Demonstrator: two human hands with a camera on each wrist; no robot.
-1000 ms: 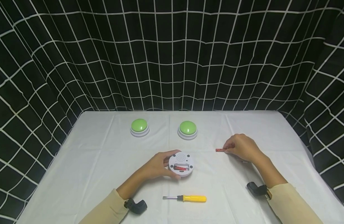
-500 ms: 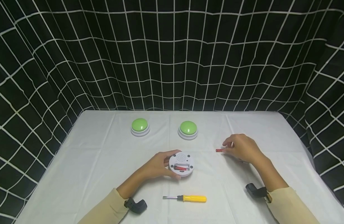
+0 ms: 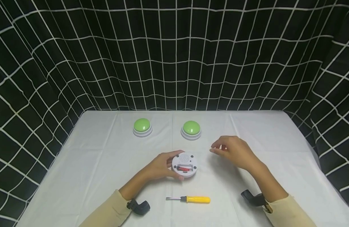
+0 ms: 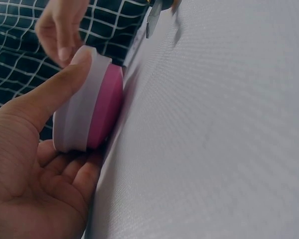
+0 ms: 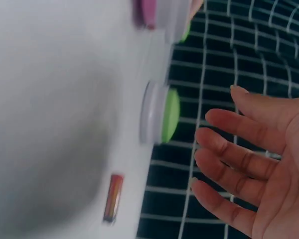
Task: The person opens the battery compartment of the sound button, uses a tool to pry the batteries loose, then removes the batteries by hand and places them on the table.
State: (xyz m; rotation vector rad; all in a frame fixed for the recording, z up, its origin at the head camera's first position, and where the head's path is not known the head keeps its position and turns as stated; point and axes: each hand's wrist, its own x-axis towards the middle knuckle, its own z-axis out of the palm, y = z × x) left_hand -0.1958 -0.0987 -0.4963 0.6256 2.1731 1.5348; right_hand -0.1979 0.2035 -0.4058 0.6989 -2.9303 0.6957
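My left hand [image 3: 158, 167] grips a round white push button [image 3: 184, 157] by its side, thumb and fingers about its rim. It lies upside down on the cloth; the left wrist view shows its pink dome [image 4: 105, 107] facing the table. In its uncovered battery compartment sits one red battery [image 3: 183, 169]. My right hand [image 3: 235, 153] hovers to the right of the button, fingers loosely spread and holding nothing. A second red battery [image 5: 113, 198] lies on the cloth below it, mostly hidden by the fingers in the head view.
Two push buttons with green domes, a left one [image 3: 142, 125] and a right one [image 3: 191, 128], stand toward the back. A yellow-handled screwdriver [image 3: 198, 199] lies near the front. White cloth [image 3: 106, 176] covers the table; a black gridded curtain [image 3: 174, 56] hangs behind.
My right hand has let go of the red battery, leaving it on the cloth, and has shifted left toward the upturned button. My left hand keeps its hold in the same place.
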